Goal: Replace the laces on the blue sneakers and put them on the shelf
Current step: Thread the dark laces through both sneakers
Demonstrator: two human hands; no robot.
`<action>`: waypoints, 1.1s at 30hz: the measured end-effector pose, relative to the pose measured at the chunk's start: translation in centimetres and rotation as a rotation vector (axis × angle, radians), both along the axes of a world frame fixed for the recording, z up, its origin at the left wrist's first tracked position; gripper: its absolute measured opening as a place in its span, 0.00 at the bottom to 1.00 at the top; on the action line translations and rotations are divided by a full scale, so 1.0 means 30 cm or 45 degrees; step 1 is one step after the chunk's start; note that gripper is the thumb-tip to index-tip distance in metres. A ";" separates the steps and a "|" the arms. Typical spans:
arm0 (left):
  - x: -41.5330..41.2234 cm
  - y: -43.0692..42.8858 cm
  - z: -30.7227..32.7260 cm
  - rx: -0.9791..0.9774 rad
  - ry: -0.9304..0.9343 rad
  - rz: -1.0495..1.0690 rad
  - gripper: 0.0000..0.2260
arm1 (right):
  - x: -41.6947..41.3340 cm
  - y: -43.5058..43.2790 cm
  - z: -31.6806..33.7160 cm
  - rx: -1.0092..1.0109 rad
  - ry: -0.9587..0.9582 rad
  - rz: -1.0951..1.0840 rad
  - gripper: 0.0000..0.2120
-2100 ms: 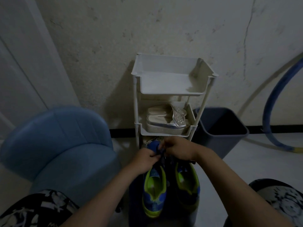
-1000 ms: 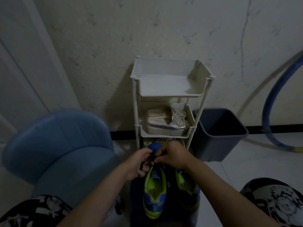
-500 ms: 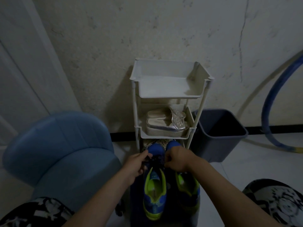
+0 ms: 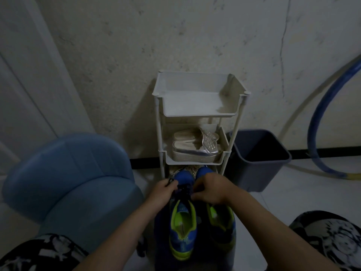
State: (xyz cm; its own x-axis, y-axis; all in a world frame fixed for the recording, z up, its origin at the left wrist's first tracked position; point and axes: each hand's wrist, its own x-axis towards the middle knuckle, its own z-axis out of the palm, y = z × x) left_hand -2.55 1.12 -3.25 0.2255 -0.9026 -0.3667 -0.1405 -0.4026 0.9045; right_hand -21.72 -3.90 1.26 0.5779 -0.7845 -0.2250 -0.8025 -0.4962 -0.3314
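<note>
Quick update from my end of the feed: the pair of blue sneakers [image 4: 182, 227] with lime-green lining sits side by side on something dark down near me, toes pointing far, right up at the foot of the white 3-tier plastic shelf [image 4: 199, 115]. So they're not on it yet.

What changed: 2 seconds ago both hands were bunched together over the toe end of the left-side shoe. Now they've pulled apart and I can see both blue toes between them. The left hand [image 4: 163, 192] has its fingers curled and pinches the end of a dark lace [image 4: 182, 189] off to the left. The right hand [image 4: 211, 189] is curled down onto the lacing too. It looks like it's pinching the same lace, though the light is awful so I can't be sure.

My read is that's a pull to snug the lace through the eyelets, so lacing is ongoing on 1 shoe (can't tell the state of the other one).

The top tier looks free, and silver platform sandals [image 4: 195, 147] take up the middle tier. There's a blue padded chair [image 4: 68, 173] on the left and a dark grey plastic bin [image 4: 259, 159] on the right.
</note>
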 end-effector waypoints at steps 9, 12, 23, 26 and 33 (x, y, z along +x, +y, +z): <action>-0.032 0.046 -0.059 0.204 -0.450 -0.549 0.38 | -0.133 0.056 -0.088 0.303 0.175 -0.342 0.44; -0.020 0.019 -0.141 0.151 -0.579 -0.479 0.37 | -0.146 0.090 -0.115 0.263 0.088 -0.337 0.42; -0.051 0.029 -0.080 0.230 -0.689 -0.580 0.23 | -0.111 0.160 -0.118 0.388 -0.055 -0.443 0.47; -0.056 0.042 -0.086 0.148 -0.729 -0.527 0.16 | -0.102 0.191 -0.118 0.348 -0.052 -0.487 0.37; -0.038 0.104 0.044 0.008 -0.756 -0.439 0.04 | -0.112 0.236 -0.015 0.212 -0.194 -0.485 0.18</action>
State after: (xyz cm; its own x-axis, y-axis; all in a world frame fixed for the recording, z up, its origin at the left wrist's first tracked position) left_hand -3.67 4.22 -1.94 0.0904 -0.9571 -0.2753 -0.7327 -0.2511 0.6325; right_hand -25.10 3.19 0.80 0.2906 -0.9083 -0.3010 -0.8536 -0.1039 -0.5105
